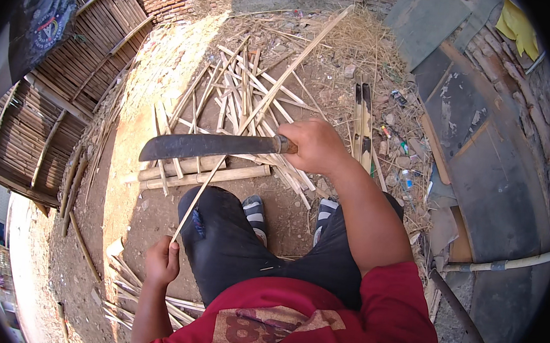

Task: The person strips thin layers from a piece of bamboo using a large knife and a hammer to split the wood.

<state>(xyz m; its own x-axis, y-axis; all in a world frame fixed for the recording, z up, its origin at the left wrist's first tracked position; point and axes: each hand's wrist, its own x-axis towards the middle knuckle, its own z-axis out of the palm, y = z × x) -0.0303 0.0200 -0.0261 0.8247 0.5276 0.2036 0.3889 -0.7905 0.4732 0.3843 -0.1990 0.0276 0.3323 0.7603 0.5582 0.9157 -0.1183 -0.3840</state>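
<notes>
My right hand [313,145] is closed round the wooden handle of a machete [206,146]. Its dark, broad blade points left, roughly level, above my right-to-left knee gap. Between thumb and fingers, my left hand [163,261] grips the near end of a long, thin bamboo strip [199,206]. The strip slants away to the upper right, passes beneath the blade, and seems to run on over the pile toward the dry straw. Whether the blade touches the strip I cannot tell. Beyond the blade lies a heap of split bamboo strips [232,98], crossing each other.
Two bamboo poles [207,177] lie before my feet. More split strips [129,289] rest beside my left forearm. Bamboo panels [96,38] lean at the left; dark boards [498,168] stand at the right. Straw [367,44] and litter cover the ground at the far right.
</notes>
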